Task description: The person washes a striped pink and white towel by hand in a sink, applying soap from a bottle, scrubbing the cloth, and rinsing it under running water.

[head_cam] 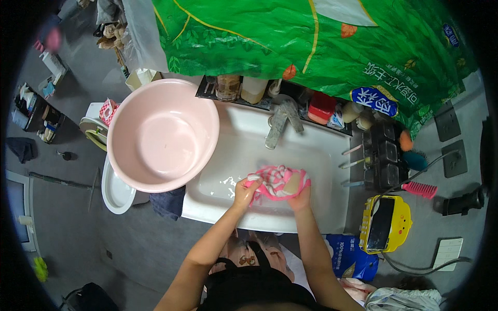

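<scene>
Over the white sink [330, 163] I hold a bunched pink-and-white cloth [276, 179]. My left hand [246, 191] pinches its left end between thumb and fingers. My right hand [300, 197] supports the right part from below, with its fingers hidden by the cloth. A beige piece that looks like a bar of soap [292, 182] lies on the cloth near my right hand. The metal faucet [278, 126] stands behind the cloth. Some water glistens on the sink's bottom to the left.
A large pink basin [163, 184] rests over the sink's left end. Bottles and a red container [322, 107] line the shelf behind the faucet, beneath a green plastic sheet [233, 39]. Toothbrushes in a black holder [385, 155] and a yellow phone holder [402, 225] are at the right.
</scene>
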Demonstrator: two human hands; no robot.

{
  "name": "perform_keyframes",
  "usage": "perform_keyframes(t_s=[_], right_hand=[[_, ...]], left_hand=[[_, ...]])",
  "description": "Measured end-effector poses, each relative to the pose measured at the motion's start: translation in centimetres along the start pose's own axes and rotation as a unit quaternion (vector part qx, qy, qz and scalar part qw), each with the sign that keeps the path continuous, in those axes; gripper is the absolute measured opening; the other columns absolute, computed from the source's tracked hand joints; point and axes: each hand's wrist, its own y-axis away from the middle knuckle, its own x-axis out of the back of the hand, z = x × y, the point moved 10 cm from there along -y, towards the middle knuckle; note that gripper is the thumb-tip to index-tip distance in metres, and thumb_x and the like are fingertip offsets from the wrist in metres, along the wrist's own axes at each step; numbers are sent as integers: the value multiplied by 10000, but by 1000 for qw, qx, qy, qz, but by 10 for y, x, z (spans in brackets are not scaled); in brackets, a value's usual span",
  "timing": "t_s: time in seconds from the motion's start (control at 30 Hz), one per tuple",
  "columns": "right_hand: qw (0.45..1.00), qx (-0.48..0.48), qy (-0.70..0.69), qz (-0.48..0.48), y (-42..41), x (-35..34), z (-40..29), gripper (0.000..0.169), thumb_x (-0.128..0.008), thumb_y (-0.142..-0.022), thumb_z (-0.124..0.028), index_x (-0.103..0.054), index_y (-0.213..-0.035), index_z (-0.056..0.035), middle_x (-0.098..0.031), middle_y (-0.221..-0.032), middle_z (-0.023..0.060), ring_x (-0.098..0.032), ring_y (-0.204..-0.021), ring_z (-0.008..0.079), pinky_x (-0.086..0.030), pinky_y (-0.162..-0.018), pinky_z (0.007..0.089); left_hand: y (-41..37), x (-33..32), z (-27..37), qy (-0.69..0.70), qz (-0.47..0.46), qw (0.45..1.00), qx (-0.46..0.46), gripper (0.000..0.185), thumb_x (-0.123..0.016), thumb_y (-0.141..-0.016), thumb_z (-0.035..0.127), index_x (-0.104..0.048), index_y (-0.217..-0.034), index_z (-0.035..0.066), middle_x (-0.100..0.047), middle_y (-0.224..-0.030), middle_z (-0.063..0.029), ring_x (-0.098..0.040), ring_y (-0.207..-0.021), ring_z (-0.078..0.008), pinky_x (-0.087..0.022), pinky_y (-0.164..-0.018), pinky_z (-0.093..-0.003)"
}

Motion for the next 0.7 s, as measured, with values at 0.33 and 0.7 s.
perform_keyframes(t_s=[0.33, 0.7], right_hand=[[983, -60, -123, -122, -5, 23, 69, 493, -339, -867, -456, -420, -1221, -123, -457, -1211, 83, -432, -1125, 226, -343, -955, 407], [997, -53, -25, 43, 11, -21, 76, 462, -262, -913, -402, -411, -1227, -97, -465, -1223, 67, -453, -1115, 210, -371, -931, 348]], left_hand=[[44, -85, 37, -240, -11, 910, -338, 331, -651, -707, 187, -569, -975, 11, -524, -1021, -149, -512, -972, -302, -393, -851, -355], [-4, -48, 69, -356, 156, 883, -262, 181, -605, -717, 124, -520, -820, 2, -537, -864, -163, -524, -827, -307, -412, -737, -366]])
